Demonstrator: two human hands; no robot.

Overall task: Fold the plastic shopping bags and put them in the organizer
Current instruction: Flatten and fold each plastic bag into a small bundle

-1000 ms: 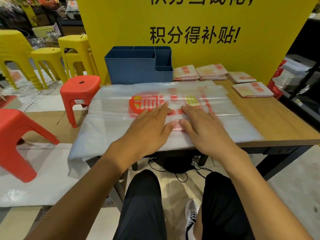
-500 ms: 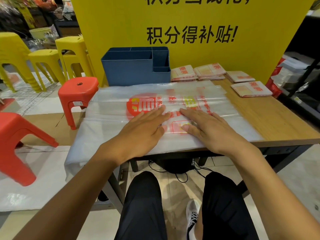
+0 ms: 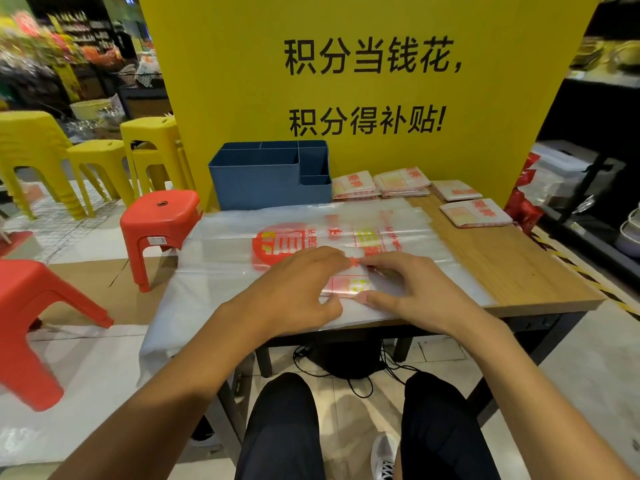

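A small folded plastic bag (image 3: 349, 283) with red and yellow print lies on a stack of flat clear shopping bags (image 3: 221, 251) spread over the table's left and middle. My left hand (image 3: 294, 289) and my right hand (image 3: 415, 292) flank it, fingers curled. Each pinches an edge of the folded bag between thumb and fingertips. The blue organizer (image 3: 263, 181) stands at the back of the table, its compartments showing nothing inside. Several folded bags (image 3: 403, 181) lie to its right.
The wooden table (image 3: 519, 271) backs onto a yellow sign board (image 3: 346, 36). A red stool (image 3: 162, 216) stands just left of the table, another red stool (image 3: 31, 306) nearer me, yellow stools (image 3: 100, 164) behind. Dark shelving (image 3: 606, 202) runs along the right. Cables lie under the table.
Both hands lay flat, pressing the bag; now their fingers have curled inward and pinch the small folded bag between them. The view has tilted upward.
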